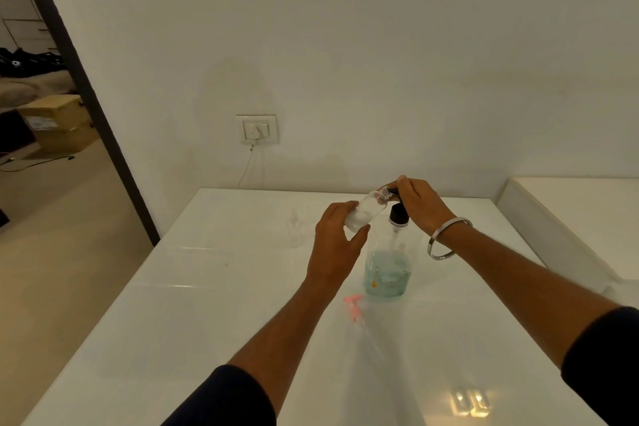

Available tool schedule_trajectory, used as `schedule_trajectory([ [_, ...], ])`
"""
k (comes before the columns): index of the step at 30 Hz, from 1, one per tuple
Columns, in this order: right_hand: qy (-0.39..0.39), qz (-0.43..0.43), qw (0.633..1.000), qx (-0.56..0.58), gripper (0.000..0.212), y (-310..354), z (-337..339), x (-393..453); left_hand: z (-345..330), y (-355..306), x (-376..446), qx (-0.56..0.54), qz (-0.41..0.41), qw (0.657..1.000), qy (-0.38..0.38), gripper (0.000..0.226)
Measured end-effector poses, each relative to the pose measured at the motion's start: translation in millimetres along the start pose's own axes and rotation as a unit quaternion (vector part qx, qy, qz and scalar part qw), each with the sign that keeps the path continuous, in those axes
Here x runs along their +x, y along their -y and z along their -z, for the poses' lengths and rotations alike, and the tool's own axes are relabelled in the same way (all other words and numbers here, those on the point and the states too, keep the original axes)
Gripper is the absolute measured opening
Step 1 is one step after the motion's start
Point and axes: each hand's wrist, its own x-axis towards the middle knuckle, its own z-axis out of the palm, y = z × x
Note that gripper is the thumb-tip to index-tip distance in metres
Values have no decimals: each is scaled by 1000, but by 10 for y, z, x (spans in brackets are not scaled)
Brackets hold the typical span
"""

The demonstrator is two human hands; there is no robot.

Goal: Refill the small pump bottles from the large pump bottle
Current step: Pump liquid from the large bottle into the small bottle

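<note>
White table [207,287], left hand [333,245] tilting small bottle [366,211], right hand [420,204] on large bottle [389,270]

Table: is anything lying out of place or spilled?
A pink pump top with its tube lies loose on the table, in front of the large bottle, off its bottle. No spill visible.

Single head-worn wide-angle view, looking forward and down over white bench [193,304] toward wall [380,45]. Forearms enter from bottom edge, close. Doorway at left edge. No second view.
</note>
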Motion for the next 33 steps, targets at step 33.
schedule_trajectory([
  [33,-19,2,1000,5,38,-49,-47,-49,-3,53,0,-1,-12,1000,-3,35],
])
